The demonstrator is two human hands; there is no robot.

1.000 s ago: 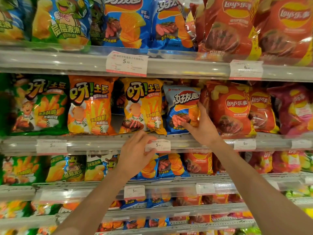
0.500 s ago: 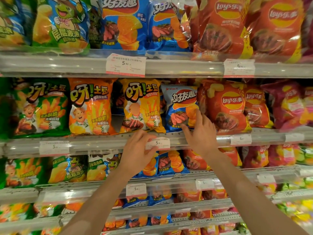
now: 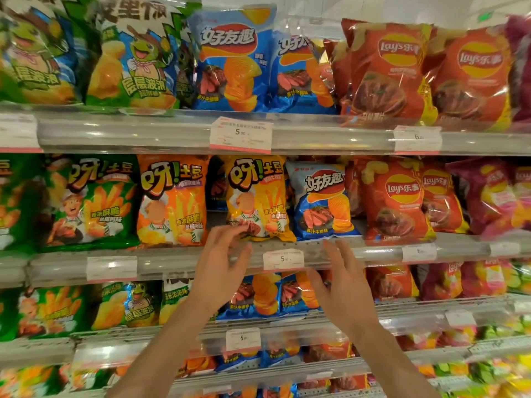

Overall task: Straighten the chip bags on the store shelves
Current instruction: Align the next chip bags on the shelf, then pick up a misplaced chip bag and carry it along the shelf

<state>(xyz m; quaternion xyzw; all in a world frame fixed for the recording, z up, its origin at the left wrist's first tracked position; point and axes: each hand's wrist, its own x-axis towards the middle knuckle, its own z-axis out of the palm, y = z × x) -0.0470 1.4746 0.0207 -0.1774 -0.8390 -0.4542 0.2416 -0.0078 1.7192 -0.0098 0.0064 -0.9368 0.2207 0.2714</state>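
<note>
Chip bags stand in rows on several shelves. On the middle shelf (image 3: 373, 251) a blue bag (image 3: 321, 199) stands upright between a yellow bag (image 3: 258, 196) and a red bag (image 3: 396, 202). An orange bag (image 3: 172, 199) and a green bag (image 3: 92, 202) stand further left. My left hand (image 3: 221, 265) hovers in front of the shelf edge below the yellow bag's lower corner, fingers spread and relaxed. My right hand (image 3: 342, 282) is off the blue bag, below it, fingers straight and apart. Neither hand holds anything.
The upper shelf (image 3: 330, 133) carries green, blue and red bags behind a clear rail. White price tags (image 3: 283, 259) hang on the rails. Lower shelves hold more blue, green and red bags. Purple bags (image 3: 494, 193) stand at the far right.
My right hand has let go of the blue bag and dropped below the shelf edge. My left hand has lifted off the rail and opened. The camera has tilted upward.
</note>
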